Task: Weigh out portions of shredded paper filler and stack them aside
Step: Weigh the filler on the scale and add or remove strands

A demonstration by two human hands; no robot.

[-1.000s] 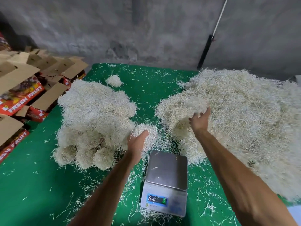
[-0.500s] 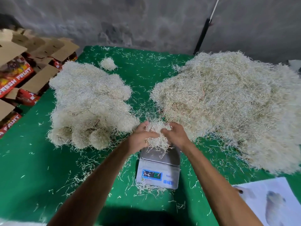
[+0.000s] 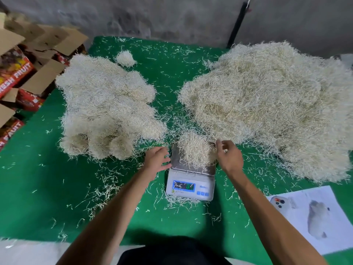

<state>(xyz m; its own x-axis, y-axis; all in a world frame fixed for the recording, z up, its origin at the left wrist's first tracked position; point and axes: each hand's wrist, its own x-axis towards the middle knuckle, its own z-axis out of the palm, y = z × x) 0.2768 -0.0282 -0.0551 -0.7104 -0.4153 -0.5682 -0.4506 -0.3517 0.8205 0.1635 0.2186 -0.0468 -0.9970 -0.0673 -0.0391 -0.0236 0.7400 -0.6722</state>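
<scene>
His left hand [image 3: 158, 159] hovers loose-fingered just left of the scale [image 3: 191, 178], where a tuft of shredded paper [image 3: 194, 148] sits on the steel pan, while his right hand [image 3: 229, 157], fingers relaxed, brushes the tuft's right edge.

A small clump of pale shredded paper filler [image 3: 194, 149] sits on the steel-topped white digital scale [image 3: 190, 185]; the left hand [image 3: 157, 159] and right hand [image 3: 229, 156] hover beside it with relaxed fingers.
</scene>
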